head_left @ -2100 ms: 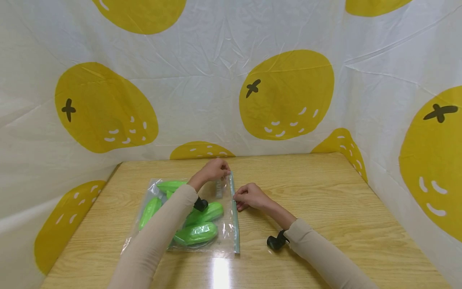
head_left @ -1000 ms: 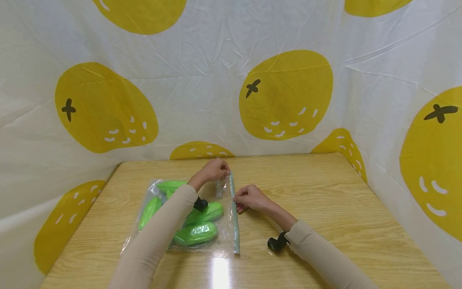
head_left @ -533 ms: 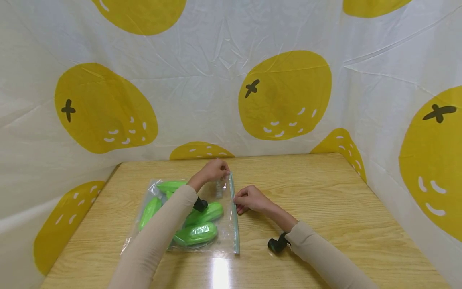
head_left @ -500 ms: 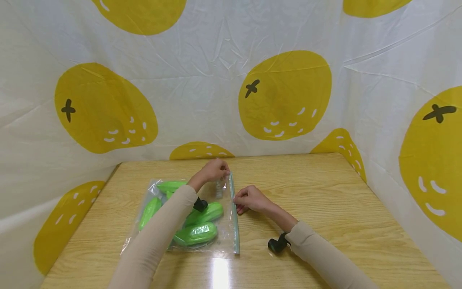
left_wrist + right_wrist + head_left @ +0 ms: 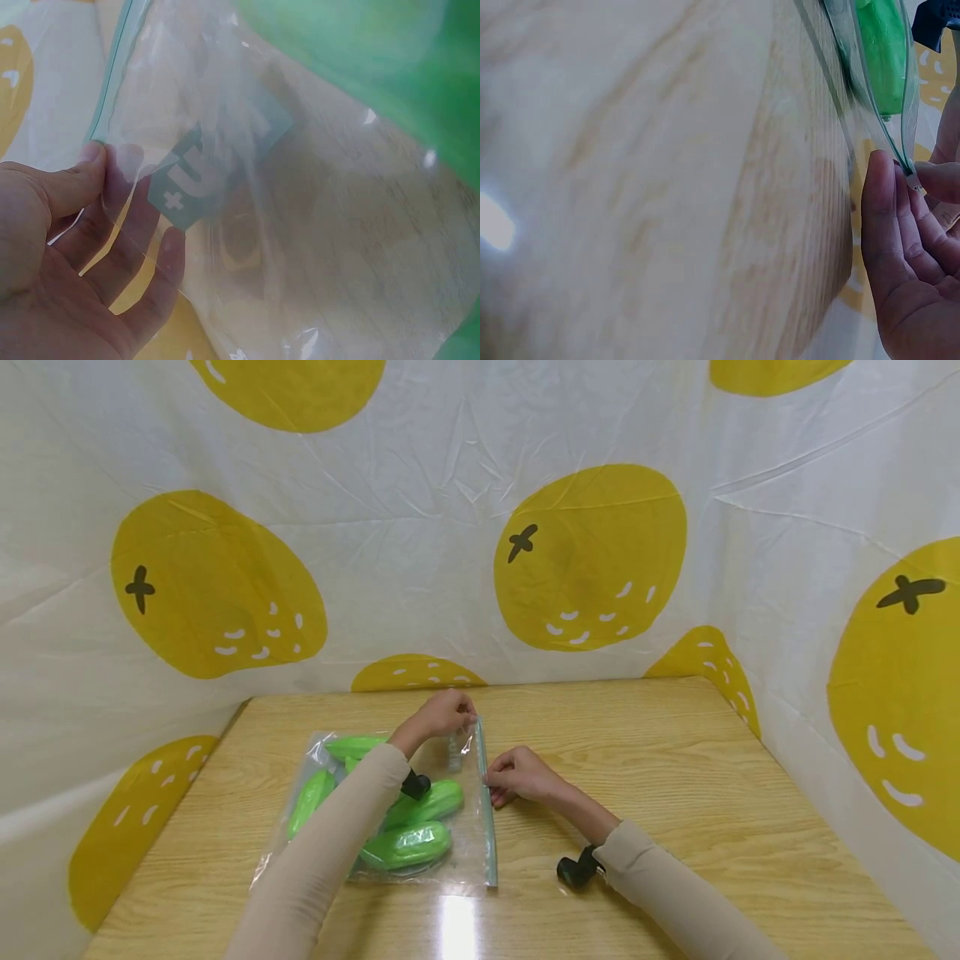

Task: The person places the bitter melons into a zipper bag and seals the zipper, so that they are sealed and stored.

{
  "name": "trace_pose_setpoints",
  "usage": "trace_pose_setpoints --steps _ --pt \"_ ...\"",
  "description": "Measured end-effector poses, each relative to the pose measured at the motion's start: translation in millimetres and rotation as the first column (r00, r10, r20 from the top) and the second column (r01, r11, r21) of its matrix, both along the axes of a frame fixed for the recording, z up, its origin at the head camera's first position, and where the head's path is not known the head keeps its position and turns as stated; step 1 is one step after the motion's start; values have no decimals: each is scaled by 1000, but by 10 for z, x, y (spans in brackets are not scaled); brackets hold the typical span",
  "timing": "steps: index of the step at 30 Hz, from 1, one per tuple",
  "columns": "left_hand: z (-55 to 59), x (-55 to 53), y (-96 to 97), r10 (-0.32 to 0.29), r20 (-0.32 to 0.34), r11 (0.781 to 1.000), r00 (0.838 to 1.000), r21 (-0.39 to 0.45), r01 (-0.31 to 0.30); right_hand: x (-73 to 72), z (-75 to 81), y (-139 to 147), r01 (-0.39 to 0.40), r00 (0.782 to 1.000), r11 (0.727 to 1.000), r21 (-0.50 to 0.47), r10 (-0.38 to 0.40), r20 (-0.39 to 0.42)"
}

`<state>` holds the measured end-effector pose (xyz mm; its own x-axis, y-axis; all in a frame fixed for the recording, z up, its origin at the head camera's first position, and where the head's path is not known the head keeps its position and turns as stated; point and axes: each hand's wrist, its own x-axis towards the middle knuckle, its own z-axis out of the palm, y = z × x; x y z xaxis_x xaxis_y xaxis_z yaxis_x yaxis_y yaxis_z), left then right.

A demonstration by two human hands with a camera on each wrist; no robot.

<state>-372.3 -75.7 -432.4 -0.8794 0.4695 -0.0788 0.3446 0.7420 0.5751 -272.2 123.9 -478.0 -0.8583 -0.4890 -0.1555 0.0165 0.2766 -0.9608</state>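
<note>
A clear zip bag [image 5: 467, 839] lies flat on the table, holding several bright green, ridged, cucumber-like pieces [image 5: 408, 846]. Its pale green zip strip [image 5: 491, 847] runs along the right end. My left hand [image 5: 446, 713] pinches the strip's far corner; in the left wrist view its thumb presses there while other fingers sit behind the film. My right hand [image 5: 525, 774] pinches the strip a little nearer to me. In the right wrist view, the bag's two lips [image 5: 866, 56] stand apart above the right hand's fingertips [image 5: 882, 159]. My left forearm hides part of the bag.
The wooden table [image 5: 637, 735] carries the bag at its left half. Behind and beside it hangs a white sheet [image 5: 420, 577] printed with yellow fruit. Black wrist cameras [image 5: 577, 868] sit on both sleeves, the right one close above the wood.
My right hand has slid slightly toward me along the zip strip. The left hand stays at the far corner, and the bag has hardly moved.
</note>
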Motion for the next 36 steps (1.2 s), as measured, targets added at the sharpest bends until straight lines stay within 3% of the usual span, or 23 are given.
trace_pose_setpoints --steps 26,36 --pt "6 9 -4 7 17 1000 1000 7 -7 45 3 -5 -13 1000 1000 8 13 25" --pt "9 9 -3 4 -17 1000 1000 -22 -5 76 6 -2 -23 999 1000 3 22 26"
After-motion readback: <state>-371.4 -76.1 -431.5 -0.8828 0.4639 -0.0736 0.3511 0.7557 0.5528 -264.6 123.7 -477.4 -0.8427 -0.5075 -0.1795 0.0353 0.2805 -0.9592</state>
